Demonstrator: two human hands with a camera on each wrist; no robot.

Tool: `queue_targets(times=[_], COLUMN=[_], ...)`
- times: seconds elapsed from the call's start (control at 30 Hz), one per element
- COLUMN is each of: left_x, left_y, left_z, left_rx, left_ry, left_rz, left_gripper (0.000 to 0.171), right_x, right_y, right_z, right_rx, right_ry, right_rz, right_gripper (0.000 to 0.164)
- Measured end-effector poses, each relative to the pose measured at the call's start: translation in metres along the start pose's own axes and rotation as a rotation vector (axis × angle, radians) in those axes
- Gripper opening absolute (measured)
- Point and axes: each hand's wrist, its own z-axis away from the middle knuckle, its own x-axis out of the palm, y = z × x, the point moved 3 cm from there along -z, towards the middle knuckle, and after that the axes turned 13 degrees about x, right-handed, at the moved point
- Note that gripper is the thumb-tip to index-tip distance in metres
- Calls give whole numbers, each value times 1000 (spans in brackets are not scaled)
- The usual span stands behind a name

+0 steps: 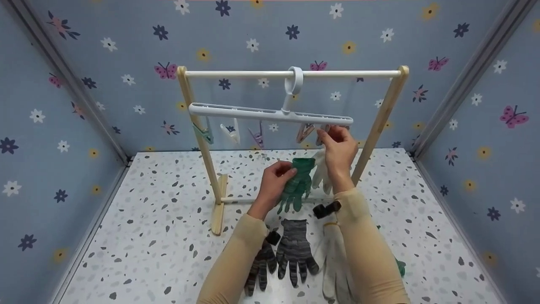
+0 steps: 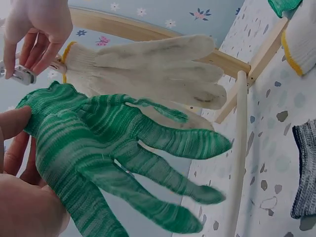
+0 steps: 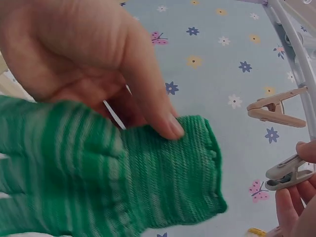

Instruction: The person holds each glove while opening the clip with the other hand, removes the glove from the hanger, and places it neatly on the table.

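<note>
My left hand (image 1: 276, 181) pinches a green knitted glove (image 2: 118, 148) near its cuff, thumb on one face, with the glove's fingers hanging down in the head view. My right hand (image 1: 339, 152) grips a grey clothespin (image 3: 289, 173) under the right end of the white hanger (image 1: 236, 112). In the right wrist view the pin's jaws point toward the green cuff and stand apart from it. A white knitted glove (image 2: 143, 74) with a yellow-edged cuff hangs close behind, partly hidden by the right hand in the head view.
The hanger hooks over the white bar (image 1: 350, 74) of a wooden rack (image 1: 382, 114). Green (image 1: 204, 133), white (image 1: 231, 134), purple (image 1: 257, 137) and beige clothespins (image 1: 304, 133) dangle from it. Nearer, a grey glove (image 1: 295, 249), a dark striped glove (image 1: 261, 266) and white gloves (image 1: 335, 261) lie on the speckled table (image 1: 147, 236).
</note>
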Motion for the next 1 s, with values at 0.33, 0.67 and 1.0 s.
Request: queue_targets(times=[0.33, 0.67, 1.0], left_x=[-25, -56, -99], left_y=[9, 13, 12], left_z=[30, 68, 100], left_rx=[-78, -109, -192], left_ry=[48, 71, 176], left_rz=[134, 126, 123], left_gripper=[19, 22, 23], right_x=[-3, -9, -10], right_y=[-1, -2, -2], right_z=[-2, 0, -3], right_rx=[11, 17, -11], right_ry=[0, -16, -32], right_rz=[5, 19, 17], right_gripper=[30, 29, 32])
